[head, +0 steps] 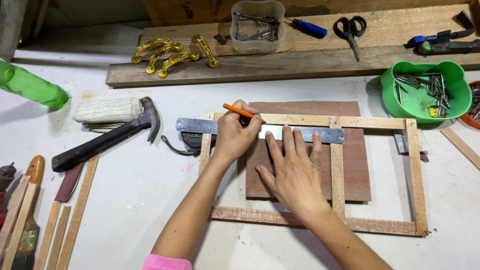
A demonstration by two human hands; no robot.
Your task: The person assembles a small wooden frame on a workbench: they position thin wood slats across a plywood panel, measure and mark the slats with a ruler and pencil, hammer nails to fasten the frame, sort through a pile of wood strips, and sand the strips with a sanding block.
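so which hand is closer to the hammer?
Left. The left hand, holding the pencil, is nearer the hammer; the right hand, pressing the ruler, lies farther away.

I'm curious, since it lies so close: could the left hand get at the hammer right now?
Probably yes: the hammer lies just beside the left hand, with only a tape measure between them, though that hand already holds an orange pencil.

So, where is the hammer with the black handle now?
In the head view, the black-handled steel hammer lies on the white table at the left, against a rolled striped cloth, left of the wooden frame.
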